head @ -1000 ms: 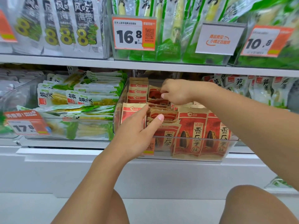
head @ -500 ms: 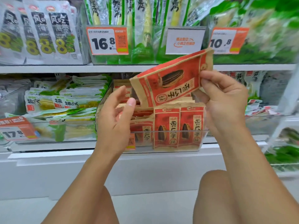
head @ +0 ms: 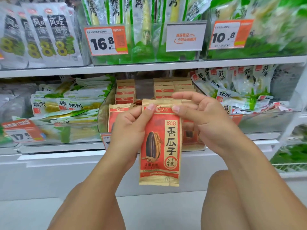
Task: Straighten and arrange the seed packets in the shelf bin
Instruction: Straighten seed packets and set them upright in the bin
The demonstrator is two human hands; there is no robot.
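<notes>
White shop shelves crowd in; below the clear plastic shelf bin [head: 106, 117], we pinch the red-and-tan paper seed packet [head: 160, 146] upright by its top corners, left hand [head: 128, 128] and right hand [head: 206, 120]. Let's keep it square and slot it behind the front row.

A red and tan seed packet [head: 160, 143] hangs upright, near, in front of the clear shelf bin [head: 103, 117]; more seed packets [head: 125, 92] stand in rows inside it.
</notes>
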